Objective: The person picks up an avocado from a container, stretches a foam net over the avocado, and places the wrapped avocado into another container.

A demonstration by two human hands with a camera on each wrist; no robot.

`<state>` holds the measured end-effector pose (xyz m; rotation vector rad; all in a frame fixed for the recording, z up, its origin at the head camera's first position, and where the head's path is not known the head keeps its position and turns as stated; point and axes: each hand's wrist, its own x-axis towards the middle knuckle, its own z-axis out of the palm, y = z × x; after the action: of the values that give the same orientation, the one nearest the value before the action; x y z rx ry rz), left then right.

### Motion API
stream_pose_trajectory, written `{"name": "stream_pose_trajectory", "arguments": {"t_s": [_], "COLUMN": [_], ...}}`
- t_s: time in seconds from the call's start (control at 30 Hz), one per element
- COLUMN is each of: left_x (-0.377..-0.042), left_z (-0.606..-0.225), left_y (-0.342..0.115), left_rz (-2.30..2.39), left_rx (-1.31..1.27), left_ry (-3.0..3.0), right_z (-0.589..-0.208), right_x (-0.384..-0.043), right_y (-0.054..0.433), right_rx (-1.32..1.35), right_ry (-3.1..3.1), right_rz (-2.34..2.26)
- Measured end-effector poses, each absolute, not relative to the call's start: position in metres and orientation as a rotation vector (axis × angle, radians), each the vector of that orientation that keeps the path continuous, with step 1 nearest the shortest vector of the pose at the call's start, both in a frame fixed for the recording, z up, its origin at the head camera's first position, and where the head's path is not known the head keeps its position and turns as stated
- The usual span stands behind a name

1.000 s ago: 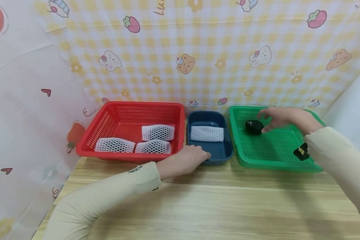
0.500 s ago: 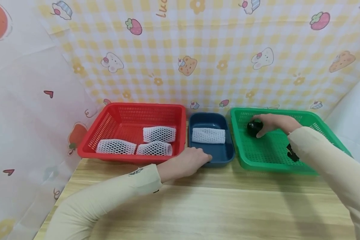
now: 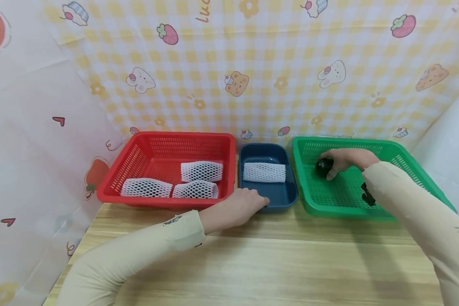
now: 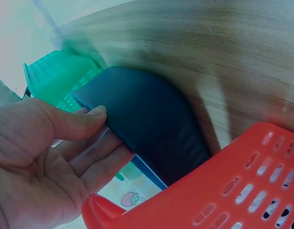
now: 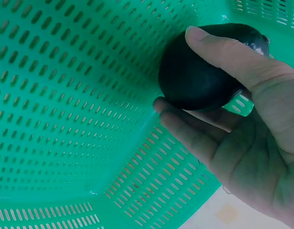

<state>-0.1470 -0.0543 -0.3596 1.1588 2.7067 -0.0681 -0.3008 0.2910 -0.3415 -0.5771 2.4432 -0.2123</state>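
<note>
In the green basket, my right hand grips a dark, glossy avocado. The thumb lies over one side and the fingers curl beneath it in the right wrist view. My left hand pinches the near rim of the dark blue tub, thumb outside and fingers over the inner side. A white foam net sleeve lies crosswise in that tub, looking flat. The red basket holds three bulging foam net sleeves, with something dark showing through their mesh.
All three containers stand in a row on a wooden table, red at left, blue in the middle, green at right. A checked, patterned cloth hangs close behind them. White cloth covers the left side.
My right hand has come down and leftward onto the avocado and now holds it; the avocado looks slightly turned. My left hand stays on the tub's rim.
</note>
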Motion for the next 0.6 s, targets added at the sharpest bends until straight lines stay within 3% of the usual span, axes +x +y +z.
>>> {"name": "stream_pose_trajectory", "arguments": {"t_s": [0.6], "left_x": [-0.145], "left_z": [-0.36], "left_y": [-0.054], "left_rz": [-0.082], "left_rx": [1.163], "left_ry": [2.72], "right_z": [-0.313], "right_x": [-0.276], "right_y": [0.294], "right_rx": [-0.846], "right_ry": [2.664], "right_rz": [-0.314]}}
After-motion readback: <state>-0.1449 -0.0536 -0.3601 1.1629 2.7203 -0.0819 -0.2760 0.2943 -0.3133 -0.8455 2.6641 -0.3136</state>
